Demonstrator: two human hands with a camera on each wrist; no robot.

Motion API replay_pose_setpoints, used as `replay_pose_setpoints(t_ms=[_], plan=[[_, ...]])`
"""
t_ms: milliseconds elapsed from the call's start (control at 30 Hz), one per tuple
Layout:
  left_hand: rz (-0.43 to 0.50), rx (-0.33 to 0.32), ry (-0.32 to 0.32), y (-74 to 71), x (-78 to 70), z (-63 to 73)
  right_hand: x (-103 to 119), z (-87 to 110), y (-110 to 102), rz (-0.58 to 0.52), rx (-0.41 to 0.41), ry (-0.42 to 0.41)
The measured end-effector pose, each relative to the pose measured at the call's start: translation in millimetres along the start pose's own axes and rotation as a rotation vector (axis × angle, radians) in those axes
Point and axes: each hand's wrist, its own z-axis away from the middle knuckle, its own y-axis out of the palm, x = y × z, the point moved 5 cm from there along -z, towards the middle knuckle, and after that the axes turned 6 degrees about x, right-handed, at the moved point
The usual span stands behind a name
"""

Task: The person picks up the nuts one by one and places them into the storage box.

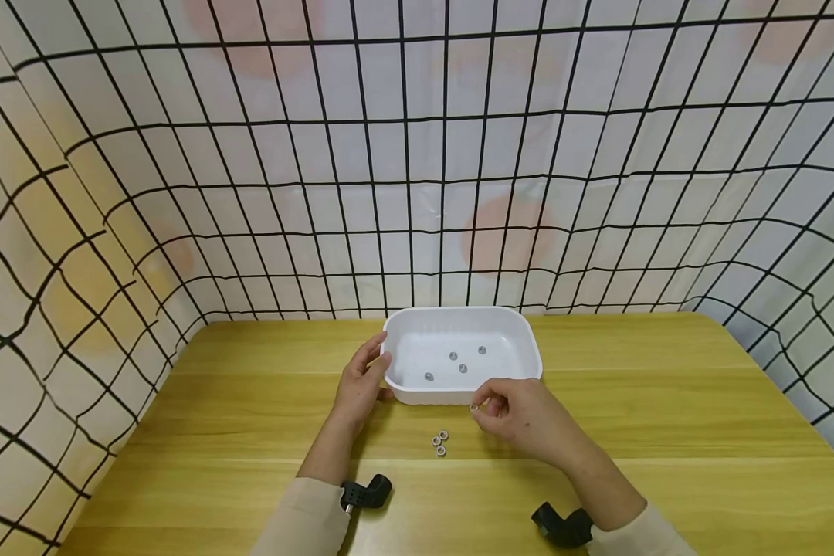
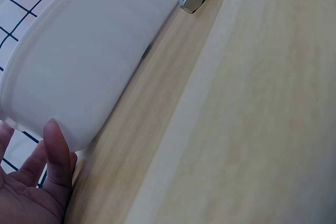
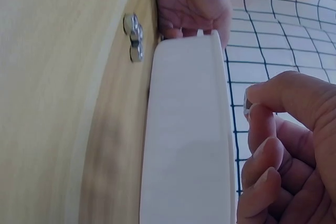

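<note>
A white plastic tray [image 1: 462, 395] sits toward the back of the table, with several hex nuts [image 1: 462, 369] spread over its floor. My left hand [image 1: 358, 386] holds the tray's left end, its thumb against the wall in the left wrist view. Just in front of the tray's near right corner, my right hand [image 1: 528, 417] pinches a small metal nut [image 3: 247, 102] between thumb and index finger. The other fingers of that hand are curled in the right wrist view. Three more nuts [image 1: 441, 450] lie close together on the table, between the hands.
The wooden table [image 1: 250, 432] carries everything. A white cloth with a black grid [image 1: 424, 154] rises behind it and along both sides. Black wrist mounts [image 1: 367, 493] stick out inward from both forearms.
</note>
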Motion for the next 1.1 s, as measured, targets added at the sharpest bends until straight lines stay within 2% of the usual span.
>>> replay_pose_setpoints(t_ms=[500, 800, 1100], plan=[[-0.003, -0.002, 0.002, 0.8, 1.0, 2.1, -2, -3.3, -10, 0.061, -0.050, 0.009], [-0.002, -0.007, 0.000, 0.1, -0.7, 1.6, -4, -15.6, -23, 0.108, -0.096, 0.026], [-0.005, -0.007, 0.006, 0.3, -1.5, 1.2, -10, -31.1, -32, 0.184, -0.137, 0.006]])
